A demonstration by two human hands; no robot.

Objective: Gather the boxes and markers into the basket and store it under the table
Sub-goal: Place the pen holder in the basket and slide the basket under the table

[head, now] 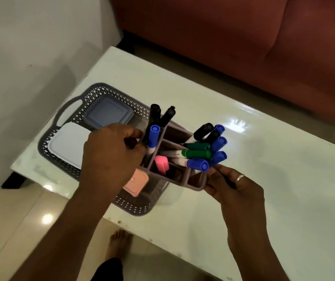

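Observation:
A grey perforated basket [75, 116] sits at the left end of the white table [253, 159]. Inside it lie a blue-grey box [108, 112], a white box [67, 144] and a pink box [137, 183], the pink one partly hidden. I hold a mauve divided marker holder [195, 182] above the basket's right part. It carries several blue, black and green markers [200, 154] and a pink item [161, 163]. My left hand [111, 155] grips the holder's left side. On the holder's right side is my right hand [237, 189], wearing a ring.
A reddish-brown sofa [243, 37] stands behind the table. Pale glossy floor tiles [20, 220] lie to the left and below. My bare foot [120, 242] is on the floor at the table's near edge. A dark table leg [13, 181] shows at the left corner.

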